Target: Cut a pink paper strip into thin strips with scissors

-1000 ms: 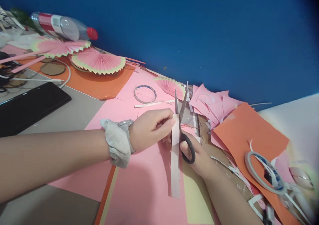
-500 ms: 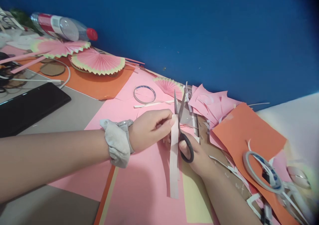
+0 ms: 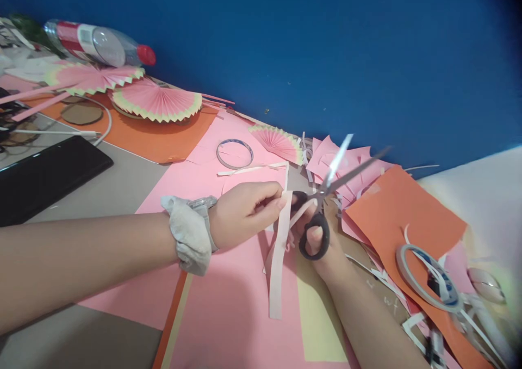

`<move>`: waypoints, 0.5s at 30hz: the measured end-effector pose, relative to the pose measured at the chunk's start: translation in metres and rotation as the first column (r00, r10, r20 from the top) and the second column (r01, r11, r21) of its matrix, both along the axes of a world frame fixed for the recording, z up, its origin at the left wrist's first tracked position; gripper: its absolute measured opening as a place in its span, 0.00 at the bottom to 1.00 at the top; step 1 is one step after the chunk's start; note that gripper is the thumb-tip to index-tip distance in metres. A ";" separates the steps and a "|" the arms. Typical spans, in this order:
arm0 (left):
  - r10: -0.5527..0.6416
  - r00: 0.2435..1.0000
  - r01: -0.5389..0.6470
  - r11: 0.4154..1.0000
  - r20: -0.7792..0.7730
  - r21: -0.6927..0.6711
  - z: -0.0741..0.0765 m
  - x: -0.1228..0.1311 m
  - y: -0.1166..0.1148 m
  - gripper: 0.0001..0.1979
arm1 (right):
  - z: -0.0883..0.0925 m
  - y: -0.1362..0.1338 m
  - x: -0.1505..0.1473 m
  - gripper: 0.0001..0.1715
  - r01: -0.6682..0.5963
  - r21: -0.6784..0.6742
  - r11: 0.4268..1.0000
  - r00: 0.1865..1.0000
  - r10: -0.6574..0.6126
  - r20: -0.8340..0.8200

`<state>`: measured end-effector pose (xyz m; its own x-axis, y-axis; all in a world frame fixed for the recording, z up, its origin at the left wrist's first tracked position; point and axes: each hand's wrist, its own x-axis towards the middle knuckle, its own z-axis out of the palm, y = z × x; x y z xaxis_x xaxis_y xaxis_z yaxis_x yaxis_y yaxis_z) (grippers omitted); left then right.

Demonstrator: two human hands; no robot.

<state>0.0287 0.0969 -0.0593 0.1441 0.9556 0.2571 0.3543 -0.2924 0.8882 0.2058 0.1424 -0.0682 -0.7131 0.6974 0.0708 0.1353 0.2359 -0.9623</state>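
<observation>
Between thumb and fingers, my left hand (image 3: 248,211) pinches the top of a pale paper strip (image 3: 279,271), which hangs down over the pink paper (image 3: 228,314). My right hand (image 3: 326,249) has its thumb through one black handle of the scissors (image 3: 322,195). Their blades are spread and point up to the right, away from the strip. A second, thin pale strip (image 3: 302,212) slants between my two hands, beside the scissors' pivot; what holds it I cannot tell. The fingers of my right hand are partly hidden behind the scissors and strips.
Pleated pink fans (image 3: 159,101) and a bottle (image 3: 100,43) lie along the blue wall. A black phone (image 3: 53,176) is at left. A tape ring (image 3: 235,154) rests behind my hands. Orange paper (image 3: 408,211), a tape roll (image 3: 428,277) and scraps cover the right side.
The scissors have swung from upright beside the strip to pointing up and right, with blades wider apart. A thin strip now shows between my hands. My left hand keeps its pinch.
</observation>
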 end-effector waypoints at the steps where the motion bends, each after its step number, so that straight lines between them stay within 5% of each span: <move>1: 0.001 1.000 -0.001 1.000 -0.007 0.003 0.000 0.000 0.000 0.16 | -0.001 -0.001 0.000 0.35 0.036 -0.051 0.998 0.998 -0.039 -0.050; 4: -0.041 0.999 0.041 0.999 -0.029 -0.006 0.000 0.000 0.000 0.16 | -0.002 -0.002 0.000 0.37 0.080 -0.144 0.986 0.984 -0.101 -0.147; 15: -0.155 0.986 0.157 0.987 -0.053 0.023 -0.002 0.001 0.001 0.15 | 0.001 0.003 -0.003 0.29 0.366 0.148 0.919 0.925 -0.342 -0.165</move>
